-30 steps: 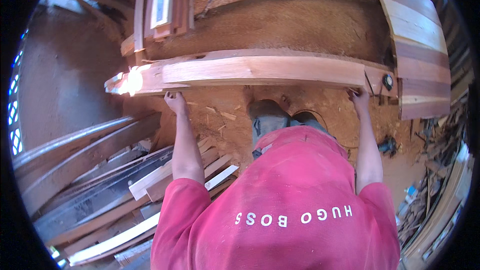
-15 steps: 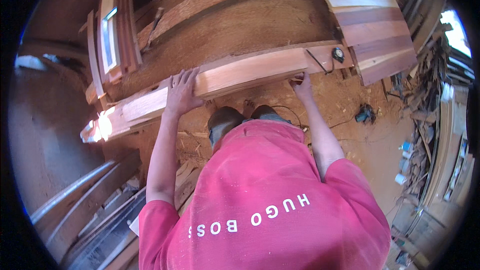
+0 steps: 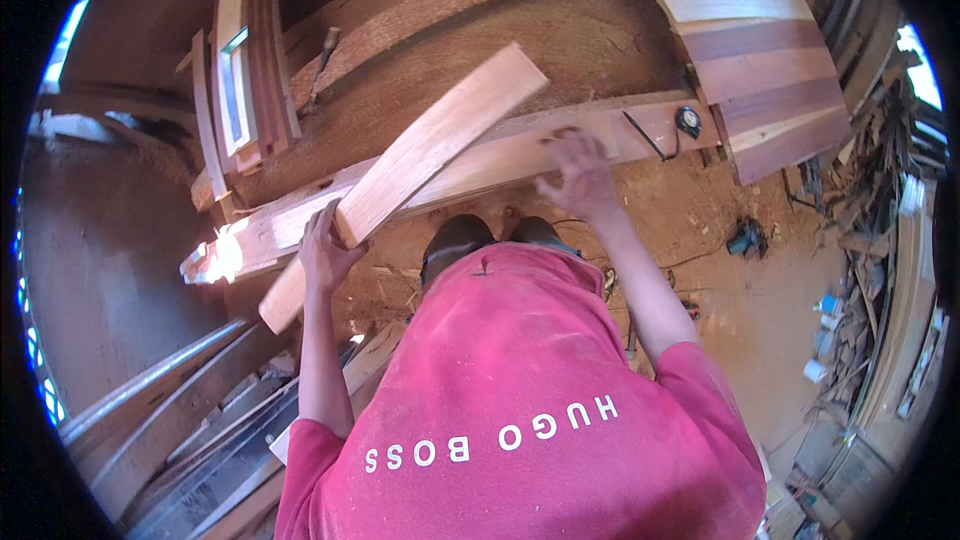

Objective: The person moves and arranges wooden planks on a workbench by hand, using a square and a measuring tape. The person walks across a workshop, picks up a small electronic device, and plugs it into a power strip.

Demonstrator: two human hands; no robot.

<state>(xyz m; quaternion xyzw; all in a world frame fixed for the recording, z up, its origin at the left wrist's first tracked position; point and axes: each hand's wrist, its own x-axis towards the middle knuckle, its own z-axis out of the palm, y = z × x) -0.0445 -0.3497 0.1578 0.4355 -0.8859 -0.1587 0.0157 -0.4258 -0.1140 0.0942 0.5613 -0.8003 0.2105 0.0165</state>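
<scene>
Left hand: I see my left hand (image 3: pixel 325 255) wrapped around the short board (image 3: pixel 425 155), near its low end at about 8 o'clock.
Right hand: my right hand (image 3: pixel 578 172) is spread wide and flat on the long beam (image 3: pixel 480 175), at about 1 o'clock from my feet.
Short board: it is lifted and tilted. Its top end points to 1 o'clock and its low end to 7 o'clock. It crosses over the long beam.
Long beam: it lies on the dusty bench (image 3: pixel 560 30), running from 8 o'clock to 2 o'clock.
Done so far: I think the board is picked up, off the beam.
Still to do: I think it has no resting place yet.
Change: half a second ago both my hands were on the beam and no board stood up. Now the left one has swung the board up.
</scene>
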